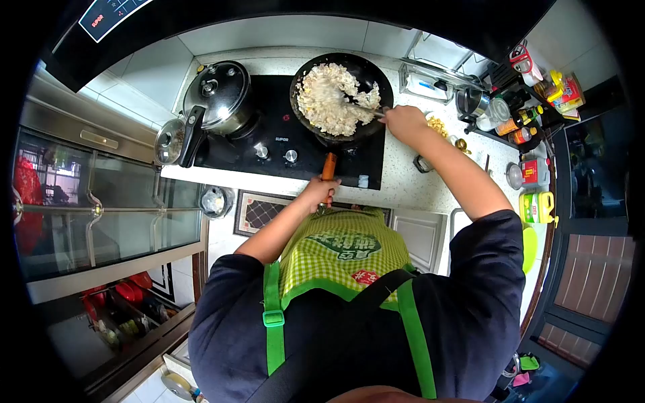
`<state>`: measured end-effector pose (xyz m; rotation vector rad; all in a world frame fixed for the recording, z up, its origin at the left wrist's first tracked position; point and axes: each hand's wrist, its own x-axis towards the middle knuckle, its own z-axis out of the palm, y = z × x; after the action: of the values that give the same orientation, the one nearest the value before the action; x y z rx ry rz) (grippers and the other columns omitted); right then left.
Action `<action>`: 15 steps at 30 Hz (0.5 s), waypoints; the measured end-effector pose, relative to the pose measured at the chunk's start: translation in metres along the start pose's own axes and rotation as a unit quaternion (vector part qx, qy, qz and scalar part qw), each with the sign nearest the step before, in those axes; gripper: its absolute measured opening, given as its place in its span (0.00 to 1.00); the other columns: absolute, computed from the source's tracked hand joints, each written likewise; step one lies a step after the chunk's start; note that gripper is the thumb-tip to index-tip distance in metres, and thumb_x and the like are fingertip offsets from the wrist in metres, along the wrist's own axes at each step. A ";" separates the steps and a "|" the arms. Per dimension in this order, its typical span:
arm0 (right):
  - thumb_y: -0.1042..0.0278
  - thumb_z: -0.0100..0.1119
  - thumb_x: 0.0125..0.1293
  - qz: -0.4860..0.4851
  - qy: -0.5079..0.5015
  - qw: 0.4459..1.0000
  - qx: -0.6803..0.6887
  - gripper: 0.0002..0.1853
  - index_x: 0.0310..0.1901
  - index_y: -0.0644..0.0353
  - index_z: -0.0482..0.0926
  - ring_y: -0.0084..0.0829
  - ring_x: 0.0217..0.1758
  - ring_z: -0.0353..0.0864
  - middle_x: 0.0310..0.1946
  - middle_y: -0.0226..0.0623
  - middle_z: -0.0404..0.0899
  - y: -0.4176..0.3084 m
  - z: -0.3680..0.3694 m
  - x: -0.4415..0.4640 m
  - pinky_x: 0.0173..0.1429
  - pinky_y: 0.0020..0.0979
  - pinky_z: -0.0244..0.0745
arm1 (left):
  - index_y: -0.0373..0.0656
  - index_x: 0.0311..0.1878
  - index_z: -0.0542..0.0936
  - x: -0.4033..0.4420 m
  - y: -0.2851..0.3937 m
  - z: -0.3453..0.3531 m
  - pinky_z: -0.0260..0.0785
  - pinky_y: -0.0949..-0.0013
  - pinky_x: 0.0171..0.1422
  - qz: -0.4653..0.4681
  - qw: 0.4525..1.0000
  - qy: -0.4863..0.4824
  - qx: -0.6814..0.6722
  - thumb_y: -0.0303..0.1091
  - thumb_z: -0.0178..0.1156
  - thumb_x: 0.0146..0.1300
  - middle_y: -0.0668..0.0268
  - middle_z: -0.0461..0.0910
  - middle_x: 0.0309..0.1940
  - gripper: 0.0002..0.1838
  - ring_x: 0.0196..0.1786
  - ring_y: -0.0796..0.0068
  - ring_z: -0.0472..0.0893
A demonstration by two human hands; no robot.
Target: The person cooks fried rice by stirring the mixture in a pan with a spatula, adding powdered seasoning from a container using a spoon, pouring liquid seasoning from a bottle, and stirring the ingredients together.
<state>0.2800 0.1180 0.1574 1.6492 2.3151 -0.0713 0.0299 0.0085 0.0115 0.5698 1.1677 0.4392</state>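
A black wok [385,84] sits on the right side of the black cooktop [269,174], holding pale fried rice [329,111] mixed with small bits. My left hand [321,193] is wrapped round the wok's wooden handle [329,166], close to my apron. Over the wok's right rim, my right hand [405,125] grips a spatula [366,109] by its shaft. The spatula's head is smeared by motion and partly buried in the rice, so its exact shape is unclear.
A lidded pressure cooker [218,94] stands left of the wok, beside a glass lid [170,142]. To the right are a plate of yellowish pieces [438,125], seasoning bottles [524,127] and a yellow-green jug [537,207]. The range hood [302,17] overhangs the back.
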 end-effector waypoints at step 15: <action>0.56 0.47 0.67 0.101 -0.008 0.971 0.218 0.18 0.40 0.64 0.79 0.48 0.47 0.80 0.41 0.53 0.80 -0.031 0.033 0.019 0.50 0.45 0.74 | 0.46 0.35 0.65 0.003 -0.002 -0.004 0.61 0.70 0.15 0.010 1.000 0.006 0.023 0.36 0.64 0.59 0.72 0.66 0.15 0.15 0.12 0.77 0.66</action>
<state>0.2531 0.1175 0.1165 2.0698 2.2132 -0.5830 0.0273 0.0096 0.0065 0.6204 1.1866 0.4335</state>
